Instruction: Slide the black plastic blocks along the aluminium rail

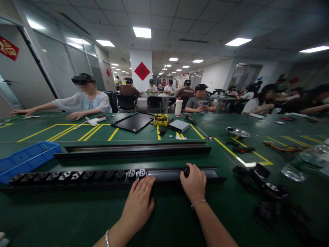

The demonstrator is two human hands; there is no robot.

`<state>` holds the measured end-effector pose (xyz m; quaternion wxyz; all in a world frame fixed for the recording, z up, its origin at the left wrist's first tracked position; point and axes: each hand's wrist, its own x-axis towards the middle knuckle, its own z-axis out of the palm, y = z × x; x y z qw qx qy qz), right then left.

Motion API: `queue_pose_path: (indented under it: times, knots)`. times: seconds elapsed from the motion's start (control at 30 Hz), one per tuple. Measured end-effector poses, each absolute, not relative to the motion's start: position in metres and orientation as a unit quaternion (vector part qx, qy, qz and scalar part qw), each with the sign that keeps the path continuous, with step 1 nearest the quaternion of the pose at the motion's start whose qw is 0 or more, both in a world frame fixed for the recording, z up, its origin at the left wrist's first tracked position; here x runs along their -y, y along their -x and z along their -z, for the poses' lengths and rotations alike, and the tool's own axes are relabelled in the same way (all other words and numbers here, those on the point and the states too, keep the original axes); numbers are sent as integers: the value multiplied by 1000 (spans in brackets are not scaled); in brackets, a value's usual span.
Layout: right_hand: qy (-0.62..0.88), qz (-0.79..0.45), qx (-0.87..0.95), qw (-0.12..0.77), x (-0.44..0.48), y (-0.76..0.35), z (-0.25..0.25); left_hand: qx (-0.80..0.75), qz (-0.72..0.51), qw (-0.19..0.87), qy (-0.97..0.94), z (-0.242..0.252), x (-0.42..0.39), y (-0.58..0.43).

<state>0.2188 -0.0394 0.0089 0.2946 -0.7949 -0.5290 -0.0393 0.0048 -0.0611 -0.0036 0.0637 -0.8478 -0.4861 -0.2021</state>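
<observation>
Two bare hands working at a slotted black rail [167,175] of socket modules [99,175].
The left hand [138,199] is resting across the rail's near edge, its fingers extending side by side and its thumb standing apart, beside the row's white right-hand end. The right hand [193,181] is curling its fingers around a dark module [186,171] above the bare stretch of channel. Loose black parts [277,195] are lying at right; beyond the rail, a second black rail [136,150] is running roughly parallel, with a flat black panel [132,122] lying farther off.
</observation>
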Motion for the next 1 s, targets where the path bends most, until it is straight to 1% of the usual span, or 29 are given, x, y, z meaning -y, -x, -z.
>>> queue_pose_path:
  times: [0.73, 1.0]
  knots:
    - [792, 29, 532, 299, 40, -220, -11, 480, 209, 64, 850, 3, 61, -4]
    - [793, 49, 530, 297, 41, -228, -6, 480, 216, 69, 847, 4, 61, -4]
